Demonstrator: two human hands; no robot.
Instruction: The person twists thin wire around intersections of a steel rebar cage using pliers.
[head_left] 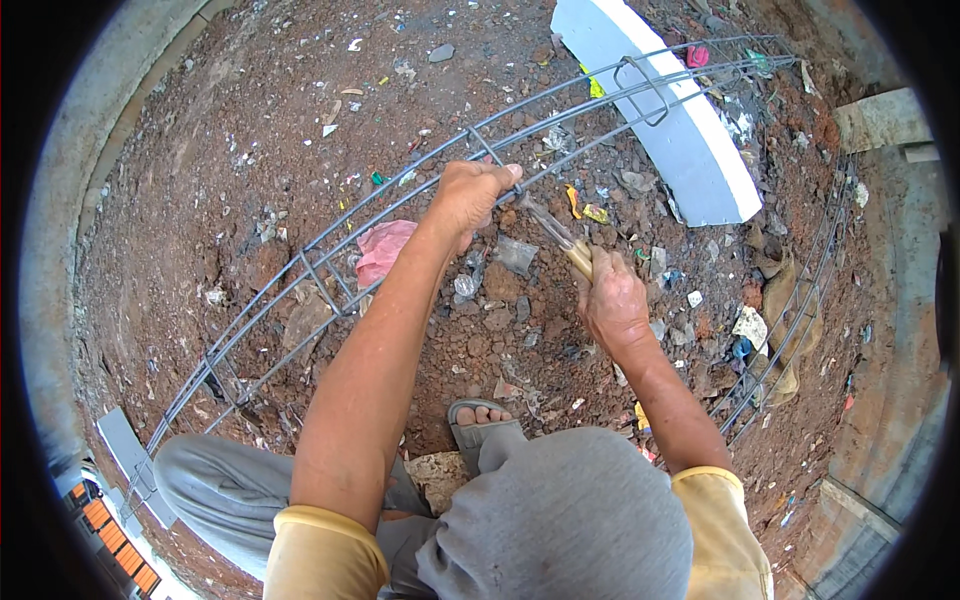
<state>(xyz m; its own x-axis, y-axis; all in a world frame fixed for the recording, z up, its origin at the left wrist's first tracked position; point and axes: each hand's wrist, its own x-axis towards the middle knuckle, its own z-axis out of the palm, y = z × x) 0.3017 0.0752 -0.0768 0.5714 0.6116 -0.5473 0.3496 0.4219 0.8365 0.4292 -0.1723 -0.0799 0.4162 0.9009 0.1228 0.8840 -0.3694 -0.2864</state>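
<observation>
A long cage of thin steel rebar (415, 187), with square stirrups spaced along it, runs from lower left to upper right above the ground. My left hand (470, 203) is closed around its bars beside a stirrup, thumb pointing right. In my closed right hand (612, 300) are what look like metal pincers (545, 221) with tan-covered handles. Their jaws touch the bar just right of my left fingertips. Any tying wire at that joint is too small to make out.
A white-edged grey board (690, 150) lies under the cage's far right end, and another grey board (128, 450) under its near left end. More rebar (790, 345) lies at right. Pink plastic (383, 250) and litter dot the rough soil. Concrete edging (75, 190) curves along the left.
</observation>
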